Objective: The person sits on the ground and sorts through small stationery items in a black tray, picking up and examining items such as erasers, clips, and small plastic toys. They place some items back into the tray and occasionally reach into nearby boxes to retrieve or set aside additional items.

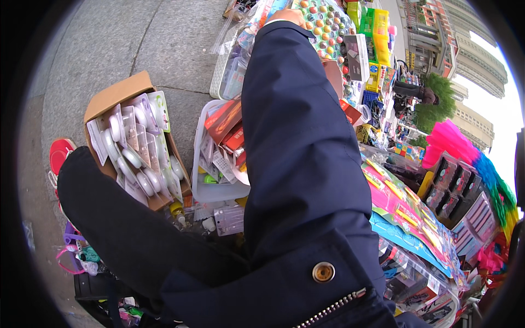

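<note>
My right arm, in a navy jacket sleeve (303, 135), stretches across the middle toward the top. At its end my right hand (289, 16) is at the edge of a green backing card holding many colourful balls (326, 26). The fingers are mostly hidden by the cuff and the upper edge, so I cannot tell whether they hold anything. A white plastic basket (216, 78) of packaged goods lies just below the hand. Under the forearm is a translucent plastic tub (199, 168) with red packets (223, 119) and small items. My left hand is out of view.
A cardboard box (121, 88) of white round items in clear packs (135, 156) stands on stone paving (110, 37), near my bent black-clad leg (110, 205) and a red shoe (60, 153). Carded toys (402, 201) and a rainbow-coloured item (488, 176) are at right. A person (414, 91) stands farther off.
</note>
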